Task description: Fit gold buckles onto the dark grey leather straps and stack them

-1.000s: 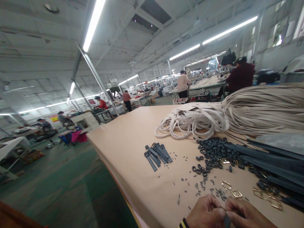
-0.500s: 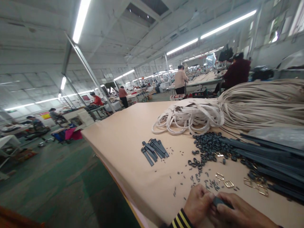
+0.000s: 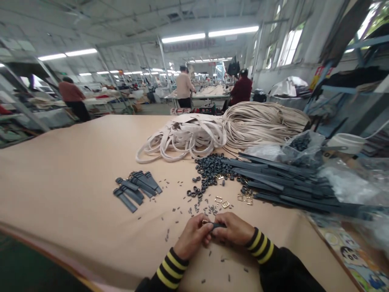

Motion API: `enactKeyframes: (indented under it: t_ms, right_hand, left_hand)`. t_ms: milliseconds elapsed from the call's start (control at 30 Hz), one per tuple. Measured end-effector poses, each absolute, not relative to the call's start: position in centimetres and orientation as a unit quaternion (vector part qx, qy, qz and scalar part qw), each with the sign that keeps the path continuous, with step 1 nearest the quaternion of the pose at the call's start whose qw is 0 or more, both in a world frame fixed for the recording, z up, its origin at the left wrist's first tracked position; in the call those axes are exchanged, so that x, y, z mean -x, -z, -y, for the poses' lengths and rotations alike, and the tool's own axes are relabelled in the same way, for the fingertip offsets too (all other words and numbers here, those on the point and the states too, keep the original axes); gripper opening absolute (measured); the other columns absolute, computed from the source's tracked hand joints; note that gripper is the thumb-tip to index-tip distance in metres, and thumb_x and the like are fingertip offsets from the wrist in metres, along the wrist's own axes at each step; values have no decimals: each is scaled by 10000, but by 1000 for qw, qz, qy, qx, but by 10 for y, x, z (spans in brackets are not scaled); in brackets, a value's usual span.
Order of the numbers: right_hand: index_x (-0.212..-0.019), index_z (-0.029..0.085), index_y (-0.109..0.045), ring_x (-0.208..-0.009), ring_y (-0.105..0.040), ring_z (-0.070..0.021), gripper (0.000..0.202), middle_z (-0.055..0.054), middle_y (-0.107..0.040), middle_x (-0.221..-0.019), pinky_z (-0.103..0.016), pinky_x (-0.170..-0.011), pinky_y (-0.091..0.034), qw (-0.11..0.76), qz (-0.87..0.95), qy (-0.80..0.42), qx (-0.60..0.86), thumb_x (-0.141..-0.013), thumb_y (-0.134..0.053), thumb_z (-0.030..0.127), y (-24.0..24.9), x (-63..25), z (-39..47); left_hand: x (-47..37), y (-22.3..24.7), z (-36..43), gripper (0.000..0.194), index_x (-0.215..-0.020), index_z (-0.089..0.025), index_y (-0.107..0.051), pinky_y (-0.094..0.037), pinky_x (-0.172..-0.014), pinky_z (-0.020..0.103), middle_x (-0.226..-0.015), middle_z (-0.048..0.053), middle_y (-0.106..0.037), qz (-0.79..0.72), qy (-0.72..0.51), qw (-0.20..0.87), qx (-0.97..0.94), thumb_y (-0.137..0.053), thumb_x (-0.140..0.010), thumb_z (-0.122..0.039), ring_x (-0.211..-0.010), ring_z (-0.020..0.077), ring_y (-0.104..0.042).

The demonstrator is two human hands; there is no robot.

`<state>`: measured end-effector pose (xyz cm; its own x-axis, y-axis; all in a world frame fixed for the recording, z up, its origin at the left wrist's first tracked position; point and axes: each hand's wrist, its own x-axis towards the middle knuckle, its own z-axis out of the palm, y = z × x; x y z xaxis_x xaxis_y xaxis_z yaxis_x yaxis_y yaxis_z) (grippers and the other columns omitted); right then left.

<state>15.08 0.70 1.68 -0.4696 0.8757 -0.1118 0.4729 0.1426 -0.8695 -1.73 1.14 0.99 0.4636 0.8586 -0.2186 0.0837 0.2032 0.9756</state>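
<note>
Both hands meet low in the middle of the head view, over the near part of the table. My right hand (image 3: pixel 237 229) is closed on a short dark blue-grey strap (image 3: pixel 218 225). My left hand (image 3: pixel 194 235) pinches the strap's other end, where a bit of gold metal (image 3: pixel 206 222) shows, probably a buckle; fingers hide the rest. Just beyond lie loose gold buckles (image 3: pixel 225 204) and tiny dark pieces (image 3: pixel 209 210). Farther off is a heap of small dark strap loops (image 3: pixel 209 168). To the left rests a group of short straps with buckles (image 3: pixel 138 186).
Long dark strips (image 3: pixel 282 178) and clear plastic bags (image 3: pixel 349 182) cover the right side. Pale strap coils (image 3: pixel 182 138) and a thick beige bundle (image 3: pixel 261 121) lie at the back. A white tub (image 3: pixel 346 142) stands far right. Co-workers are in the background.
My view has swung to the right and levelled, bringing both sleeves and the plastic bags into sight. My hands still hold the strap together; gold metal now shows at its end.
</note>
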Motion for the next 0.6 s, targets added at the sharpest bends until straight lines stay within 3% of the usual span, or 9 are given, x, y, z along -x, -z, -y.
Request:
enactKeyframes:
  t_ms: [200, 433, 600]
  right_hand:
    - [-704, 154, -587, -599, -534, -115, 101, 8, -601, -638, -182, -532, -355, 206, 775, -361, 477, -737, -539, 237, -28, -163, -19]
    - [-669, 144, -567, -648, -555, -174, 281, -80, -616, -667, -244, -580, -329, 206, 654, -173, 707, -810, -452, 358, -35, -181, -101]
    - [-688, 153, -567, -690, -554, -190, 157, -88, -623, -717, -249, -580, -316, 198, 642, -156, 724, -751, -534, 293, -20, -171, -124]
  left_hand:
    - [9, -4, -15, 265, -708, -155, -424, -367, -355, 154, -430, -37, -532, -443, -313, 619, -568, -485, -779, -404, -337, 70, -465]
    - [3, 3, -18, 292, -699, -164, -415, -330, -299, 138, -409, -48, -511, -466, -345, 594, -558, -466, -779, -440, -293, 63, -424]
    - [3, 6, -18, 292, -711, -168, -406, -323, -289, 135, -413, -48, -519, -462, -362, 592, -551, -463, -777, -447, -287, 64, -426]
